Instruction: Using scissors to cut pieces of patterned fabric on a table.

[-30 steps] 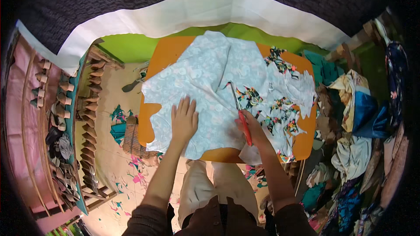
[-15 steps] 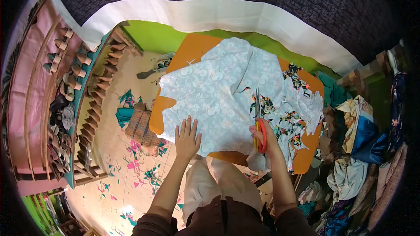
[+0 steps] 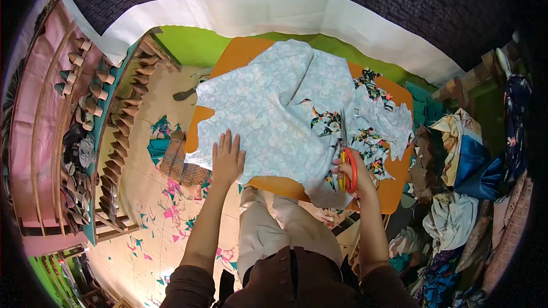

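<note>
A large pale blue cloth (image 3: 262, 102) with a faint flower pattern lies spread over an orange tabletop (image 3: 279, 186). My left hand (image 3: 228, 162) rests flat on its near left part, fingers stretched out. In my right hand (image 3: 361, 177) is a pair of scissors (image 3: 349, 171) with red and yellow handles, blades pointing away from me beside the cloth's ragged right part. How far the blades are apart is hard to see. Around them, folded-over bits show a dark, bright-flowered side (image 3: 328, 122). Cut pieces of cloth (image 3: 379, 128) lie bunched to the right of the scissors.
Wooden shoe lasts (image 3: 120, 142) line a rack on the left. A brown patterned bundle (image 3: 180, 162) and pink and green scraps (image 3: 171, 211) lie on the tiled floor. Heaps of fabric (image 3: 456, 217) crowd the right side. A dark curtain (image 3: 365, 17) with a white border hangs behind the table.
The scissors have moved right relative to the table, away from the main cloth. My left hand and the cloth sit further left in view, which has itself shifted. More of the dark flowered side shows.
</note>
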Action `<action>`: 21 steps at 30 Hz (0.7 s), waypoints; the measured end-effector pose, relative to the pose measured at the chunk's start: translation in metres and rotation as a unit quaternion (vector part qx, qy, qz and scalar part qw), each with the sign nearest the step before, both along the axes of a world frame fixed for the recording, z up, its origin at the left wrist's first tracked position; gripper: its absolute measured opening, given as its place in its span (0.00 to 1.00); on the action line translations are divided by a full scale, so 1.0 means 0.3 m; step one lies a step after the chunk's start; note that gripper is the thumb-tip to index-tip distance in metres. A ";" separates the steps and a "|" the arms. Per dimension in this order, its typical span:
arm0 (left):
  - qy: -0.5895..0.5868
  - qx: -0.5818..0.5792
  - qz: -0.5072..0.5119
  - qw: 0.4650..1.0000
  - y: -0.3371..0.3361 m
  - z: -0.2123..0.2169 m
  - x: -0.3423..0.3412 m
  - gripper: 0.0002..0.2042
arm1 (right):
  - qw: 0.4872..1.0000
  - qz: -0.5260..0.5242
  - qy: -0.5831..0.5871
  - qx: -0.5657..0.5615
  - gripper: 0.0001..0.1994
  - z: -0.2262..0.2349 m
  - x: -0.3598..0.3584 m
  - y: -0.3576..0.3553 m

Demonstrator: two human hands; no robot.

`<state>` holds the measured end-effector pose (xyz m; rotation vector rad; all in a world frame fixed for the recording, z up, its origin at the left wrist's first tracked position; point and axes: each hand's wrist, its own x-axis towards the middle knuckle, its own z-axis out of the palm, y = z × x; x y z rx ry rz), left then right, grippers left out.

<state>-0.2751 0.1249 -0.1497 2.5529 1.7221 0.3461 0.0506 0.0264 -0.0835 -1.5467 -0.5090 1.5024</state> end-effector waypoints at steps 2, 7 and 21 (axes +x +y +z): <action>-0.015 -0.026 -0.028 0.999 -0.039 0.030 0.031 0.23 | 1.000 0.024 -0.011 0.003 0.24 -0.014 0.006 -0.007; -0.031 -0.066 -0.087 0.993 -0.158 0.072 0.068 0.22 | 0.996 0.084 0.000 -0.001 0.20 -0.020 -0.061 -0.028; -0.110 -0.038 -0.216 0.969 -0.169 0.035 0.052 0.13 | 0.973 0.219 0.056 -0.053 0.17 -0.046 -0.319 -0.238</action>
